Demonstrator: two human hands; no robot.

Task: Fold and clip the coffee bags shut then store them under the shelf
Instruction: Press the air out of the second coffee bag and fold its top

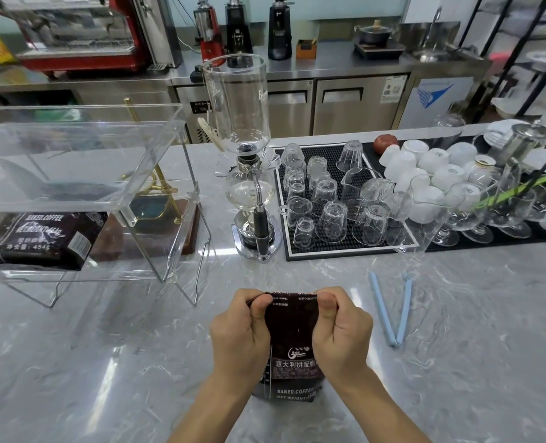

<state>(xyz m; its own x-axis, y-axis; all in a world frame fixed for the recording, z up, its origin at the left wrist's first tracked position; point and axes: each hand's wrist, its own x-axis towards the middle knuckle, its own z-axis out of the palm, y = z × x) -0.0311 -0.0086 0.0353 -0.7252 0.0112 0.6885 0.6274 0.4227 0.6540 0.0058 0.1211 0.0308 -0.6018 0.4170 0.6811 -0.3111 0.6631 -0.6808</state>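
A dark brown coffee bag (292, 340) stands on the marble counter right in front of me. My left hand (241, 334) and my right hand (340, 330) pinch its top edge at either corner, where the top is folded over. A light blue bag clip (391, 310) lies open in a V on the counter to the right of the bag. A second coffee bag (38, 239) lies flat on the lower level of the clear acrylic shelf (166, 219) at the left.
A glass siphon coffee maker (249, 174) stands behind the bag. A black mat (348, 247) holds several upturned glasses, with white cups (431, 167) and stemmed glasses (476, 209) at the right. Grinders and a red espresso machine line the back counter.
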